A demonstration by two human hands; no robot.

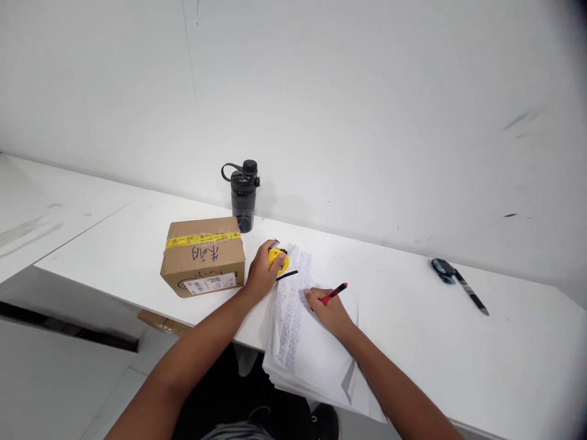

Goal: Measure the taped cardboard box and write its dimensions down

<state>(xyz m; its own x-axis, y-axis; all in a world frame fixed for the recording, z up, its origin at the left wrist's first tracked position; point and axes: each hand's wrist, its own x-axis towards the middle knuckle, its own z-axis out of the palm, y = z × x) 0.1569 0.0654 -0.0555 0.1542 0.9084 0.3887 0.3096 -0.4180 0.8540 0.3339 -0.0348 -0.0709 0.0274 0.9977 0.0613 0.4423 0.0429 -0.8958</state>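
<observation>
My left hand (263,271) is closed around a yellow tape measure (277,260), just right of the cardboard box. A black strap (287,275) sticks out beneath the tape measure. In my right hand (329,311) is a red pen (334,294), its tip pointing down at the paper. That hand rests on a stack of white paper sheets (321,360), whose top sheet carries dense handwriting along its left part. The cardboard box (204,253) bears yellow tape, black handwritten marks and a white shipping label.
Behind the box stands a dark shaker bottle (244,198) with a loop handle, close to the wall. Toward the right lie a small dark device (443,267) and a utility knife (471,293). The paper stack overhangs the front edge of the white table (413,360).
</observation>
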